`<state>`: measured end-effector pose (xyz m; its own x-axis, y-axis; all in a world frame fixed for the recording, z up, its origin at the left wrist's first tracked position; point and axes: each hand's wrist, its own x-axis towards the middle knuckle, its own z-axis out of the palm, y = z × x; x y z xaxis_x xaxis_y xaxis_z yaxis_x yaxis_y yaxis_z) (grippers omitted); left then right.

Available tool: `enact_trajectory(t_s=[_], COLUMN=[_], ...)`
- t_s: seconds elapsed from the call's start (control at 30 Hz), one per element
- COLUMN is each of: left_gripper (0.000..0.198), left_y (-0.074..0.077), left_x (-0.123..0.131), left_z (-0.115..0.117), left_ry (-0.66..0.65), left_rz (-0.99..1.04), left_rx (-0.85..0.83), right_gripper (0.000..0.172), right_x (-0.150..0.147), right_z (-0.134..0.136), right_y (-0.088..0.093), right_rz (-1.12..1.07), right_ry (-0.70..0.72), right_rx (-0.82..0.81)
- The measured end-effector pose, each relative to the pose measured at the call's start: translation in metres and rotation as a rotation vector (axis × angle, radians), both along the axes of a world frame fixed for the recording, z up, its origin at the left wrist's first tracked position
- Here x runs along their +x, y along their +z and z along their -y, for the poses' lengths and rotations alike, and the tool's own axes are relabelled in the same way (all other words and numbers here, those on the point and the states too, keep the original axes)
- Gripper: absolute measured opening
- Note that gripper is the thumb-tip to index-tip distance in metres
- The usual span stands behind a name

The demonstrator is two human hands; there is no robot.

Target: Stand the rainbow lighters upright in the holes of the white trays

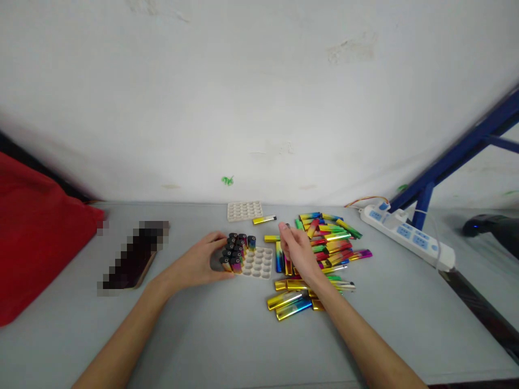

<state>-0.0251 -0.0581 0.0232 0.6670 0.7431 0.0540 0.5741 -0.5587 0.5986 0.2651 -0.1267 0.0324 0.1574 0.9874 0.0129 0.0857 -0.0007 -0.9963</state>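
Standing upright in rows on the left part of a pale tray (263, 263) with round hollows are several shiny lighters (235, 251) with black tops. My left hand (203, 260) curls around that left end, fingers at the back corner and thumb at the front. My right hand (299, 249) is closed above the left side of a loose pile of metallic coloured lighters (330, 246). A small dark end shows at its fingertips, apparently the top of a lighter; the hand hides the rest.
A second pale tray (245, 210) lies near the wall, with a single yellow lighter (264, 220) beside it. At left are a dark phone (132, 259) and red cloth (40, 237). A white power strip (407, 235) and blue metal frame (454, 146) stand at right.
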Motion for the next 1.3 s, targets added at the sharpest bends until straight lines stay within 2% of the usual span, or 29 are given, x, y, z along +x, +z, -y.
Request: enact_trajectory(t_s=[0.13,0.3,0.5,0.6,0.73,0.83,1.03,1.2,1.3], left_gripper=[0.058,0.058,0.054,0.056,0.059,0.057,0.06,0.058,0.059], left_y=[0.001,0.002,0.002,0.003,0.005,0.006,0.002,0.003,0.005], left_x=[0.0,0.0,0.001,0.001,0.001,0.002,0.001,0.001,0.002], left_z=[0.0,0.0,0.0,0.001,0.003,0.004,0.002,0.002,0.003], left_ry=[-0.003,0.008,0.003,-0.004,-0.007,-0.018,-0.008,-0.009,0.001], left_rz=[-0.01,-0.005,-0.012,-0.006,0.007,0.017,0.017,0.022,0.024], left_rx=[-0.001,-0.004,0.002,0.005,-0.003,-0.004,-0.007,-0.013,-0.016], right_gripper=[0.069,0.056,0.056,0.048,0.036,0.035,0.029,0.037,0.037], right_x=[-0.007,-0.011,-0.01,-0.009,-0.009,-0.012,-0.017,-0.014,-0.01], right_z=[0.006,0.006,0.006,0.007,0.01,0.013,0.016,0.014,0.013], right_y=[-0.003,-0.007,-0.008,-0.008,-0.007,-0.004,-0.007,-0.01,-0.012], right_rz=[0.212,0.258,0.304,0.336,0.333,0.391,0.481,0.616,0.65], right_ry=[-0.075,-0.084,-0.05,-0.027,0.09,0.145,0.151,0.117,0.153], right_rx=[0.079,0.087,0.103,0.125,0.136,0.183,0.372,0.35,0.317])
